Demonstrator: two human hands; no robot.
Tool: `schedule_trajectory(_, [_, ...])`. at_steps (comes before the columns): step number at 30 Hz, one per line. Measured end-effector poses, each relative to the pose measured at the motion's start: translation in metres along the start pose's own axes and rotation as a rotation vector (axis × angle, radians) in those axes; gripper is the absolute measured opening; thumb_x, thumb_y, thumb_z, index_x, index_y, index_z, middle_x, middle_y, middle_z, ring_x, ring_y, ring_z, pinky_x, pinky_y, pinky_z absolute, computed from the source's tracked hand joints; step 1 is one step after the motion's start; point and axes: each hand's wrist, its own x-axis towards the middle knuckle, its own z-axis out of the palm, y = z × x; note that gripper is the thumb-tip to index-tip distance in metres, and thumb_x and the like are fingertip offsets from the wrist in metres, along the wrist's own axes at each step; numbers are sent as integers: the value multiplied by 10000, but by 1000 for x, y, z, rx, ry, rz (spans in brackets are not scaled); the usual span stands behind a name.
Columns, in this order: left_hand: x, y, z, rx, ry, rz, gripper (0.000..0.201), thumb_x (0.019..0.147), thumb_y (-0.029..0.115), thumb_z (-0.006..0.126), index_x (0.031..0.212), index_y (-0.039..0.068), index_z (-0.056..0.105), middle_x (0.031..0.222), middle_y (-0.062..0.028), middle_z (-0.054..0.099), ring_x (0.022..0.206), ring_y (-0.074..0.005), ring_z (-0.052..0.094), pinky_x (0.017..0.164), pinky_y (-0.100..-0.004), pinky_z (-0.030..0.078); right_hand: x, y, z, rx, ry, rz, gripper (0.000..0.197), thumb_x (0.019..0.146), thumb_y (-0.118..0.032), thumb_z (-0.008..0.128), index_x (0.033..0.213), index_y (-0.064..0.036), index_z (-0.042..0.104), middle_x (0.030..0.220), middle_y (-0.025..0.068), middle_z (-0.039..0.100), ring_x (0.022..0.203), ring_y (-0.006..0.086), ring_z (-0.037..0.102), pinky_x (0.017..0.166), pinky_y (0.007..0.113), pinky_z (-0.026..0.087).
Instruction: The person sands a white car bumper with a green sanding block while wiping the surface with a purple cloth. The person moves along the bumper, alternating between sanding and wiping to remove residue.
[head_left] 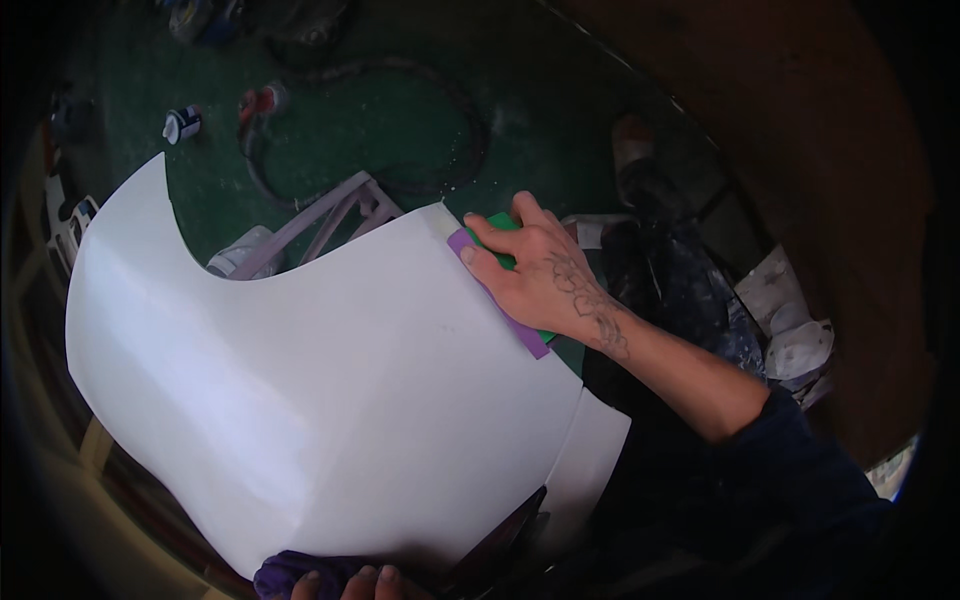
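Observation:
A large, curved white vehicle body panel (330,350) fills the middle of the head view. My right hand (545,270) wraps round a green sanding block (500,222), faced with a purple abrasive strip (535,343). The strip lies along the panel's right edge, with my thumb and fingers closed over the block. At the bottom of the view only the fingertips of my left hand (365,585) show, curled beside a bunched dark purple cloth (290,572) at the panel's near edge. The rest of that hand is cut off.
Beneath the panel stands a pale frame-like stand (320,215). A dark hose (470,110) loops over the green floor (540,60), near a red fitting (262,102). A small can (182,124) sits farther left. Crumpled white material (795,335) lies to the right of my legs.

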Motion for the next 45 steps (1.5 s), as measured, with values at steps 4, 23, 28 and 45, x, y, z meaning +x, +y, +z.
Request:
schedule_trajectory(4, [7, 1, -4, -17, -28, -23, 263, 917, 247, 633, 806, 55, 774, 708, -63, 657, 719, -280, 616, 597, -452, 541, 50, -8, -3, -1, -100, 48, 495, 1064, -372, 640, 1463, -95, 732, 1421, 245, 564, 1227, 428, 630, 1063, 521, 553])
schedule_trajectory(23, [3, 2, -3, -4, -36, -32, 358, 986, 306, 602, 817, 53, 791, 693, -63, 655, 678, -273, 602, 592, -442, 536, 39, 1, -17, -29, -210, -71, 470, 1044, -375, 657, 1409, -100, 768, 1303, 190, 618, 1277, 419, 628, 1108, 508, 527])
schedule_trajectory(28, [8, 2, -4, -18, -67, -55, 354, 984, 297, 603, 820, 40, 784, 704, -66, 649, 698, -273, 601, 587, -447, 536, 62, 9, -7, 3, -124, -92, 466, 1039, -347, 678, 1422, -95, 761, 1211, 167, 614, 1184, 380, 632, 1095, 460, 528])
schedule_trajectory(45, [5, 5, -6, -21, -74, -33, 396, 1012, 328, 590, 820, 48, 793, 700, -66, 651, 741, -293, 624, 599, -459, 556, -82, 31, 6, 130, 124, -480, 502, 1043, -229, 711, 1521, -80, 678, 1298, 207, 564, 1205, 355, 560, 1038, 461, 527])
